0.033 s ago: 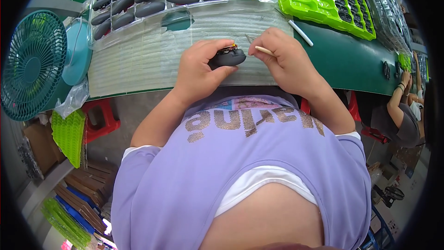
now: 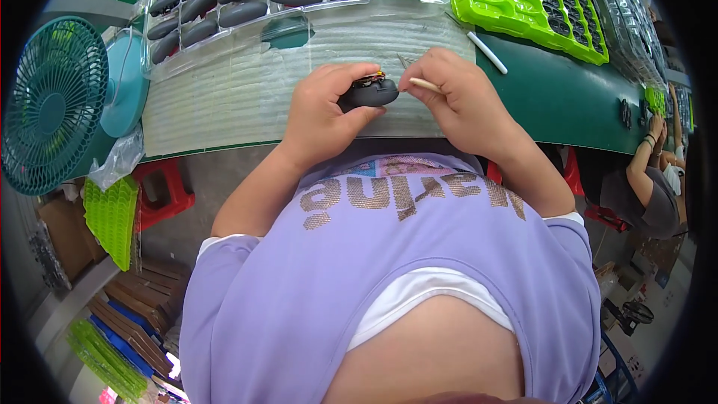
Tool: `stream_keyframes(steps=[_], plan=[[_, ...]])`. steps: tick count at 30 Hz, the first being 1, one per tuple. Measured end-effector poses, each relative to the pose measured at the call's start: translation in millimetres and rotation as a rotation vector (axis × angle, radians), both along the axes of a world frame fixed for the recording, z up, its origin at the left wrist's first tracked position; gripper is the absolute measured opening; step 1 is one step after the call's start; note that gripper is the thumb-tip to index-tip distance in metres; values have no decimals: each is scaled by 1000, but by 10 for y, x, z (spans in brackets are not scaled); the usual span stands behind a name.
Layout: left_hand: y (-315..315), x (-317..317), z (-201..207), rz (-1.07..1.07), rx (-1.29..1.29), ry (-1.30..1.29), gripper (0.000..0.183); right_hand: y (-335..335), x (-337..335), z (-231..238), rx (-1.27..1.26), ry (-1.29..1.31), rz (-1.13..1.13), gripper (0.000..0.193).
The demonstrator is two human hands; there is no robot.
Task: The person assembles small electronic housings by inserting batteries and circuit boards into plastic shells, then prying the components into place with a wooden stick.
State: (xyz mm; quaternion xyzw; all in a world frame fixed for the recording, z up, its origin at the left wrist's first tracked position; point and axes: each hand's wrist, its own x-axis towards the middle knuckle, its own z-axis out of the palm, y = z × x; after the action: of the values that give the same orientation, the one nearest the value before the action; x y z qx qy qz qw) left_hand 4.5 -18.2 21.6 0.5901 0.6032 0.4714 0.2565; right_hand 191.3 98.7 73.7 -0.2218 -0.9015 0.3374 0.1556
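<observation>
My left hand is closed around a dark grey, rounded plastic housing, thumb below and fingers above. Along its upper side the housing is open, and small orange and metallic parts show there. Just to its right, my right hand pinches a thin pale stick. A pointed metal tip also juts out from those fingers; whatever it belongs to is hidden in the hand. The right fingertips are very close to the housing's right end; whether they touch it I cannot tell.
A clear tray of dark grey oval housings lies at the back on a foam sheet. Right of it are a white pen-like stick and a bright green tray of black parts. A teal fan stands left. Another person's arm shows far right.
My right hand has shifted slightly left with the pale stick, closer to the housing. My left hand and the housing have stayed in place.
</observation>
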Motion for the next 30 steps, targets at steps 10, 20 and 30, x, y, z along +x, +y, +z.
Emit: stream_keyframes(steps=[10,20,30], plan=[[5,4,-9,8,32,-24,45,-113,-108,-9,-266,75,-78,11],[10,6,23,-8,17,15,45,-86,-125,68,-377,-21,-132,12],[5,-4,4,-37,32,34,45,101,-132,-61,-529,-81,-86,16]])
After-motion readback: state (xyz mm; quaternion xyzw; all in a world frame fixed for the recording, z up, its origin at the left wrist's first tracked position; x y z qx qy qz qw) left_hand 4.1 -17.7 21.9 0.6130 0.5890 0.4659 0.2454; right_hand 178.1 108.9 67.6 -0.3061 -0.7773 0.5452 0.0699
